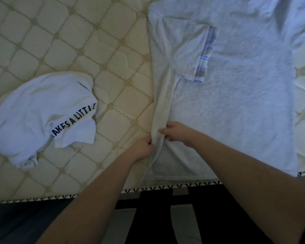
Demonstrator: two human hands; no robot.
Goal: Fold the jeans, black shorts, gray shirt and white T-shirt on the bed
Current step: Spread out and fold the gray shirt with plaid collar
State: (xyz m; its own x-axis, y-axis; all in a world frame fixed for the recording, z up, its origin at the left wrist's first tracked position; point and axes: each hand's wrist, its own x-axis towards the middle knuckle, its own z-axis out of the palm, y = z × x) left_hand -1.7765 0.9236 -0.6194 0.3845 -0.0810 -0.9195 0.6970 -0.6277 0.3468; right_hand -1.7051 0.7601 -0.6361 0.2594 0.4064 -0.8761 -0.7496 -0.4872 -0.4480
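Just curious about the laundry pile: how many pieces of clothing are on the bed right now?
2. A gray shirt lies spread on the right, both hands pinching its left edge. A crumpled white T-shirt lies on the left. Others may be out of view.

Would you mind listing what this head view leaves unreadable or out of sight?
- White T-shirt: print reads only "AKES A LITTL"; folds hide the rest.
- Gray shirt: collar and far sleeve cut by the top and right edges.
- Left hand and right hand: fingertips buried in the shirt's folded edge.
- Jeans, black shorts: not in view.
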